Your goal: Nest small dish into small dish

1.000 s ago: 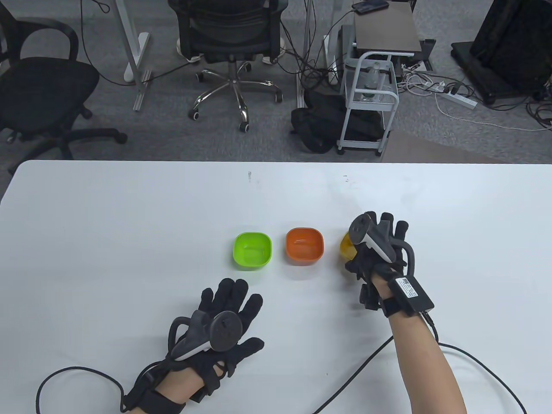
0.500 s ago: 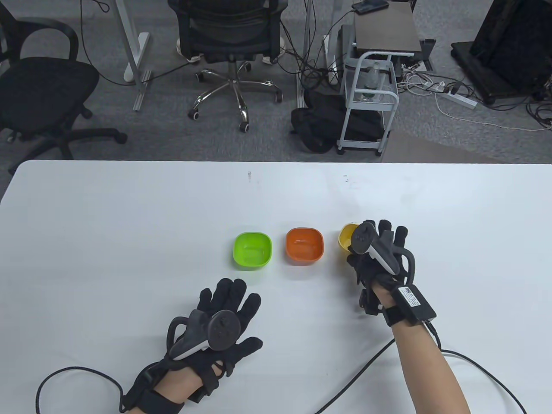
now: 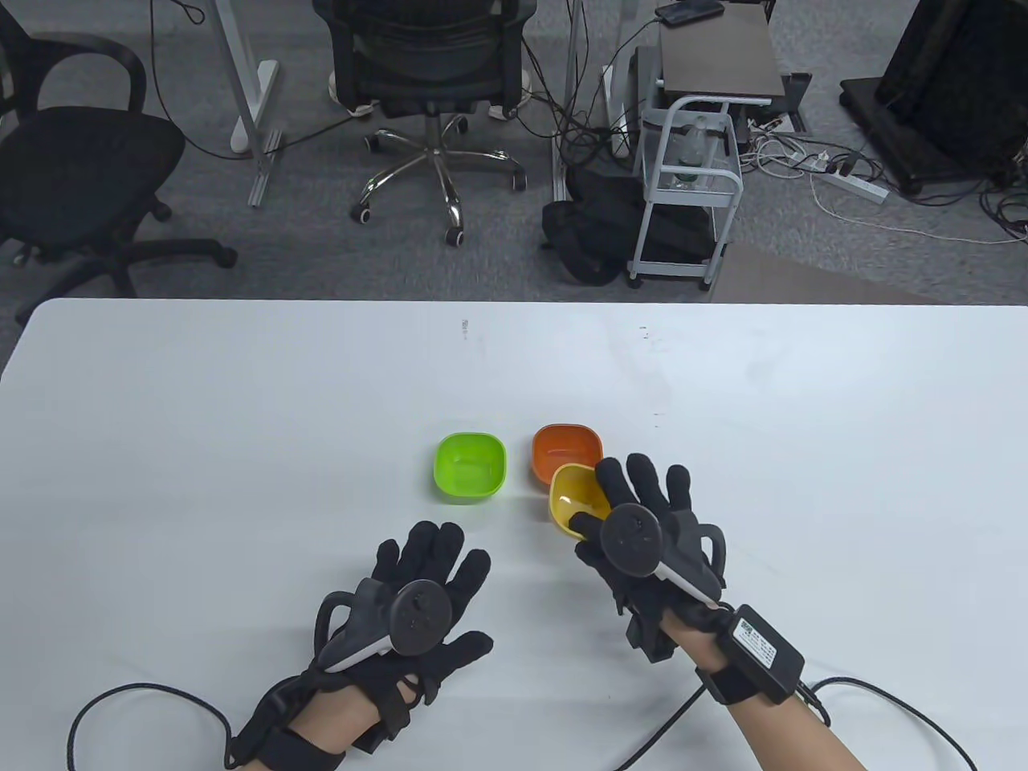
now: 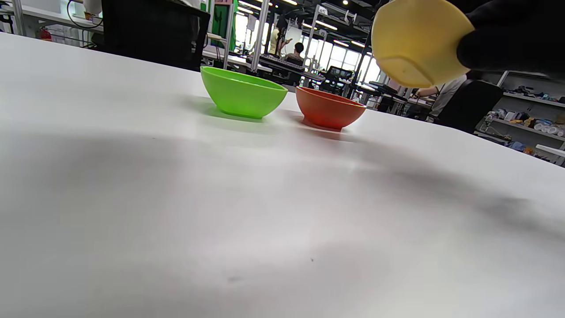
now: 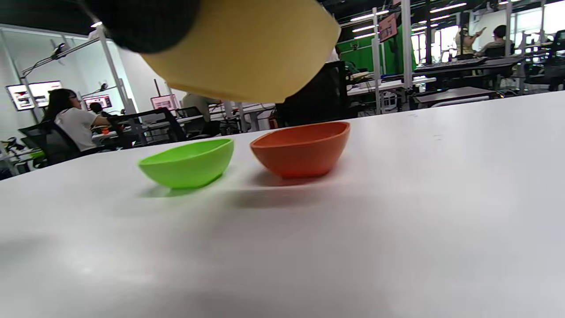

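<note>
My right hand (image 3: 634,530) grips a small yellow dish (image 3: 577,499) and holds it in the air, just in front of a small orange dish (image 3: 567,446) that sits on the white table (image 3: 241,418). The yellow dish also shows raised in the left wrist view (image 4: 415,42) and the right wrist view (image 5: 247,53). A small green dish (image 3: 471,466) sits left of the orange one. My left hand (image 3: 426,594) lies flat on the table with fingers spread, empty, in front of the green dish.
The orange dish (image 5: 302,148) and the green dish (image 5: 187,163) stand side by side, a small gap between them. Beyond the table's far edge are office chairs (image 3: 426,88) and a small white cart (image 3: 691,177).
My right hand has lifted the yellow dish from the right of the orange dish and carried it left and toward me. The left hand has not moved.
</note>
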Action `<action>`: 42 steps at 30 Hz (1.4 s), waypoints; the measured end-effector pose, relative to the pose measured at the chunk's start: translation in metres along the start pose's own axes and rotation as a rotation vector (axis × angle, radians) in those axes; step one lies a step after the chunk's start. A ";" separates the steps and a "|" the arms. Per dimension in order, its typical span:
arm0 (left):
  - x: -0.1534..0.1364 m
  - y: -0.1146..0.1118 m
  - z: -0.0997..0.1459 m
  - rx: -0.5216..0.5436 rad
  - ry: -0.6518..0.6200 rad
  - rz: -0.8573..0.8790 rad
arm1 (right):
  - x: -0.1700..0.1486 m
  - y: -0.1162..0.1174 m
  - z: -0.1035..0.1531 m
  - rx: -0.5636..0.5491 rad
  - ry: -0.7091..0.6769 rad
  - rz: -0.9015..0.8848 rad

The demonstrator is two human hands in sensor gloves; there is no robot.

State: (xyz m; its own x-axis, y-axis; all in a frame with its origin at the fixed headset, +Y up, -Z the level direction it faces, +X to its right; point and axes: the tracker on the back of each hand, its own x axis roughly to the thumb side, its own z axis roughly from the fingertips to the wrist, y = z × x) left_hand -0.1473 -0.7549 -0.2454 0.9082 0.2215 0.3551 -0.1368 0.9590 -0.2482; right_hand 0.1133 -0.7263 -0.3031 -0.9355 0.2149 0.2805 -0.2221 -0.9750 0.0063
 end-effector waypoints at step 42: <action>-0.004 0.001 0.002 -0.007 0.017 0.010 | 0.014 0.030 0.023 0.144 -0.063 0.048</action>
State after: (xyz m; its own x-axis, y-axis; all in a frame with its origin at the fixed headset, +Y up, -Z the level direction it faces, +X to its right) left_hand -0.1519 -0.7546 -0.2455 0.9134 0.2277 0.3373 -0.1430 0.9555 -0.2579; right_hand 0.0995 -0.7542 -0.2769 -0.9239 0.1679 0.3438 -0.1313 -0.9831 0.1274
